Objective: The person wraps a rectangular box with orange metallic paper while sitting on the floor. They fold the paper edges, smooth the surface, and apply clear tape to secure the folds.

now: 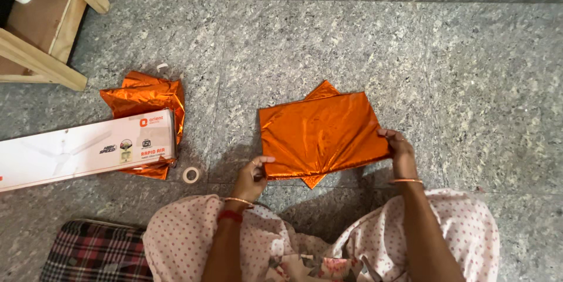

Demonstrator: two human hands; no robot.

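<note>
I see open grey granite floor (457, 71) ahead and right; the long white cardboard box (82, 150) and wooden stool (41, 30) crowd the left.

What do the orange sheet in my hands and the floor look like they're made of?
Orange sheet: probably metallic foil wrapping paper, glossy, with bright streaks and fine wrinkles; it could be plastic film. Floor: looks like polished grey granite or similar stone slabs, speckled, with thin joints.

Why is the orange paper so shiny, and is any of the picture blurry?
In the head view, the orange foil sheet catches light and shows bright streaks of glare; the left hand and right hand hold its corners and look sharp; soft shadows lie on the stone floor beneath it.
</note>
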